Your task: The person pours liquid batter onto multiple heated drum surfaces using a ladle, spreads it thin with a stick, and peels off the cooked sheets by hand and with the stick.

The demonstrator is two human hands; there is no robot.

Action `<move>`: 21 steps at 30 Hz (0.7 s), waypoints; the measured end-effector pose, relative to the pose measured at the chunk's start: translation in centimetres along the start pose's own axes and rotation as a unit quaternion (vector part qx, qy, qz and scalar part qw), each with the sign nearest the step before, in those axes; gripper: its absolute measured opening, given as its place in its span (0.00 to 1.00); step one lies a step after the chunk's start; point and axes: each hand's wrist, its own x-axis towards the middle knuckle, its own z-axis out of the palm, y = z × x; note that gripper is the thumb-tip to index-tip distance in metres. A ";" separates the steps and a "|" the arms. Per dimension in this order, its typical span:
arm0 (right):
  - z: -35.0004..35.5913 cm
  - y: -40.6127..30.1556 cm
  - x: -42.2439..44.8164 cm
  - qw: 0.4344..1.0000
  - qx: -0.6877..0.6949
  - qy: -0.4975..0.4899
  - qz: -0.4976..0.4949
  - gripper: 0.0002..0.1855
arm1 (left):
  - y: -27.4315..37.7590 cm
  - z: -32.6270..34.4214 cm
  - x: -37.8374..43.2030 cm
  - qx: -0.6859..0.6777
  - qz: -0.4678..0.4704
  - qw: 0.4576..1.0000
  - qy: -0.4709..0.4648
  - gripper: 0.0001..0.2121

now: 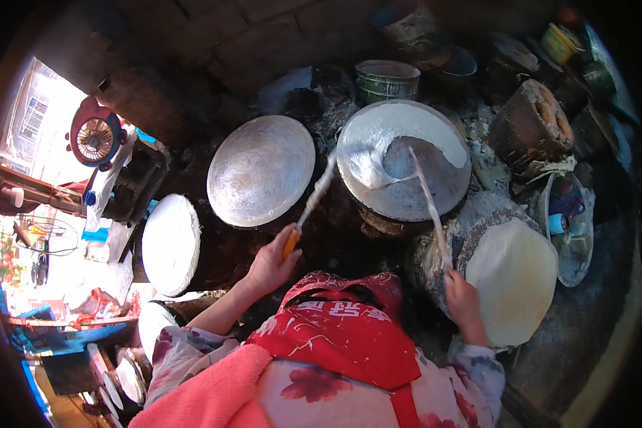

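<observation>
My left hand [273,265] grips the orange handle of a batter-coated spreading tool [321,187], whose far end reaches the left rim of a round griddle [433,198]. White batter [401,123] covers the griddle's upper and left part in a curved band, with a thick lump at the left. My right hand [463,299] holds a thin batter-coated stick [429,206]; its tip lies over the uncoated grey part of the griddle. Left of this griddle is another round one [262,171], with a bare metal surface. A pale round flatbread [513,283] lies beside my right hand.
A white-topped round griddle [171,245] stands at the left. Behind the batter-covered griddle is a green bucket [388,80]. A brown cylindrical block with holes [532,125] and a metal basin [570,257] stand at the right. A small fan [93,140] hangs at the upper left.
</observation>
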 end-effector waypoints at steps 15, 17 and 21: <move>16.3 -15.7 2.9 0.981 0.187 0.018 0.049 0.25 | -5.8 -4.0 -0.4 -0.313 -0.105 0.944 -0.021 0.22; 17.2 -18.0 2.3 0.988 0.133 0.000 0.079 0.25 | -5.3 -4.2 -0.8 -0.323 -0.105 0.940 -0.038 0.22; 19.4 -17.8 4.7 0.963 0.219 0.038 0.154 0.18 | -4.1 -4.6 -0.1 -0.342 -0.089 0.933 -0.070 0.20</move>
